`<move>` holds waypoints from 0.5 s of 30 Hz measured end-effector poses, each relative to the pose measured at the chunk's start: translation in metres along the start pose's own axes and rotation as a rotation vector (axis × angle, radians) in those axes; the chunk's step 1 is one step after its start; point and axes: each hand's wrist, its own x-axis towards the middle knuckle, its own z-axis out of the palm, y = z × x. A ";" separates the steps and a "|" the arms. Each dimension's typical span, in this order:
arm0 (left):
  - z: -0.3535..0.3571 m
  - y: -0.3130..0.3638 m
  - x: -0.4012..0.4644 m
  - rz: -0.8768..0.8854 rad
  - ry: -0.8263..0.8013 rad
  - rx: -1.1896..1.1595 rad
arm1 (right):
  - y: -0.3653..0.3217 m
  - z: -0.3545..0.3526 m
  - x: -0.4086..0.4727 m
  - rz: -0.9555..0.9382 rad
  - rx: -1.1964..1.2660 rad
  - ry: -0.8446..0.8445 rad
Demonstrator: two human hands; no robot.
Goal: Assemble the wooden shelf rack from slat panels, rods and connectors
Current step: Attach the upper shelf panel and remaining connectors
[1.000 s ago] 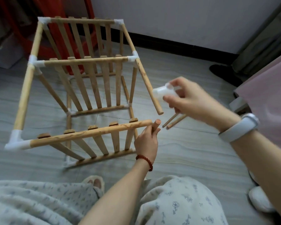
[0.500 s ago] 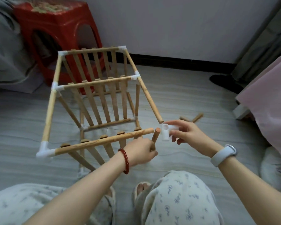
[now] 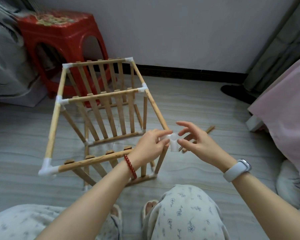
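Observation:
The wooden rack (image 3: pixel 100 108) lies on its side on the floor, slat panels joined by rods and white corner connectors. At its near right corner a white connector (image 3: pixel 173 142) sits where the long top rod (image 3: pixel 155 108), the near panel's rail (image 3: pixel 97 160) and a short upright rod (image 3: pixel 161 158) meet. My left hand (image 3: pixel 149 146) pinches that connector and the rail end from the left. My right hand (image 3: pixel 196 142) hovers just right of it with fingers spread, thumb tip at the connector's lower barrel.
Two loose rods (image 3: pixel 209 129) lie on the floor behind my right hand. A red plastic stool (image 3: pixel 62 33) stands behind the rack by the wall. Pink bedding (image 3: pixel 284 110) fills the right side, grey fabric (image 3: pixel 5 58) the left. My knees and slippers are below.
My right hand carried the white connector to the rack's near right corner and its fingers have spread apart. My left hand moved from the short rod up onto the connector.

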 end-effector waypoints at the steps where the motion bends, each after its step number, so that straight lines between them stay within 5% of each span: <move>1: -0.002 0.001 0.003 0.016 -0.036 -0.006 | 0.000 -0.001 0.001 -0.012 -0.023 -0.015; 11: -0.003 0.000 0.008 -0.163 -0.034 -0.579 | 0.003 0.008 0.006 0.044 0.093 -0.075; 15: -0.001 -0.002 0.009 -0.173 0.004 -0.514 | 0.005 0.010 0.010 0.051 0.015 -0.032</move>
